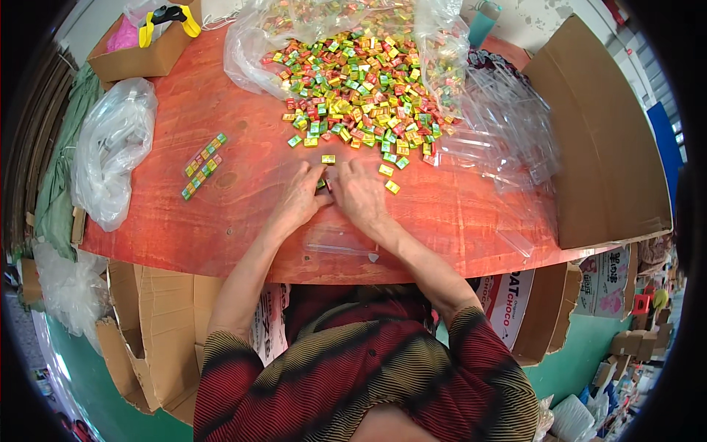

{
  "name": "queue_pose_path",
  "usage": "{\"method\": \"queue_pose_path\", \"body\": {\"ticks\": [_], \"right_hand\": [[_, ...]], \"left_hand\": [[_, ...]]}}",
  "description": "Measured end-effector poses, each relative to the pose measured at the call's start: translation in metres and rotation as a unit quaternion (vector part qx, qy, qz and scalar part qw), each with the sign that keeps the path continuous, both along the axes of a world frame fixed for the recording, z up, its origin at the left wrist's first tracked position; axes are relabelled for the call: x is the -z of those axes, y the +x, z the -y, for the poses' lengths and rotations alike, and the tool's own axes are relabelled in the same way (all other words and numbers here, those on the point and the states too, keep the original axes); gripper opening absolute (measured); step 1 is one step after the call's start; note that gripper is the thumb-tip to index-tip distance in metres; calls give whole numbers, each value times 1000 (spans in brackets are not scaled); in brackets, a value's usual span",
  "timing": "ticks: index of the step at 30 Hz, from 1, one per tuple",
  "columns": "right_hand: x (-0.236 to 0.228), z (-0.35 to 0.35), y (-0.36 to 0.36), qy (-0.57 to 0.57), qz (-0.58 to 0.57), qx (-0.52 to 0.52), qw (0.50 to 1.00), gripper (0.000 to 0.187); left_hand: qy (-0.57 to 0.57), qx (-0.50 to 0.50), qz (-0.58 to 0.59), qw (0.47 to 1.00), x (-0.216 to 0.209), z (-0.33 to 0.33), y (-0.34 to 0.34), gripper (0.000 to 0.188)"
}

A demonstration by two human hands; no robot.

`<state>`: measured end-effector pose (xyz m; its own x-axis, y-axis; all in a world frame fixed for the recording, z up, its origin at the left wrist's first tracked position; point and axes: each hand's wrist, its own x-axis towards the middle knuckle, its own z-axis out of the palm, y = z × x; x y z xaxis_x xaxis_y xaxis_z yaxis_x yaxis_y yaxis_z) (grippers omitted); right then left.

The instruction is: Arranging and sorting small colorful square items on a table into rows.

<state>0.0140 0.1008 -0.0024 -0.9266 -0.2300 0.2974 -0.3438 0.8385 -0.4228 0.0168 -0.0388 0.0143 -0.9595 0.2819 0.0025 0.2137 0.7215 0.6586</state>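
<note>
My left hand [298, 197] and my right hand [359, 193] meet at the middle of the red table, fingers curled inward. Between the fingertips lie small wrapped blocks; a dark green and yellow one [321, 183] sits at my left fingers. What my right fingers press on is mostly hidden. Just beyond them lies a yellow block [328, 159], and two more, an upper yellow block [386, 170] and a lower yellow block [392, 187], are right of my right hand. A big heap of red, green and yellow blocks [361, 88] spills from a clear plastic bag [247, 55].
Two rows of blocks [202, 166] lie at left beside a crumpled plastic bag [114, 155]. Clear plastic cases [508, 125] pile up at right against a tall cardboard panel [600, 140]. A clear strip [339, 250] lies near the table edge. An open carton [158, 331] stands below.
</note>
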Motion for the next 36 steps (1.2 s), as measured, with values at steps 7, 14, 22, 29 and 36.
{"method": "queue_pose_path", "body": {"ticks": [7,14,22,29,36], "right_hand": [[-3,-37,-11,9,31,-76,997,28],[8,-50,-12,-31,76,-138,987,38],[-22,-95,13,-70,31,-38,996,35],[5,-94,22,5,36,27,999,29],[3,-83,21,-25,48,39,998,29]], "left_hand": [[22,12,-83,996,13,-8,-6,53],[5,52,-72,996,20,-22,-15,53],[-9,39,-94,995,9,-33,-8,46],[-23,66,-149,986,17,-45,-14,31],[-26,77,-148,986,17,-41,-11,29]]}}
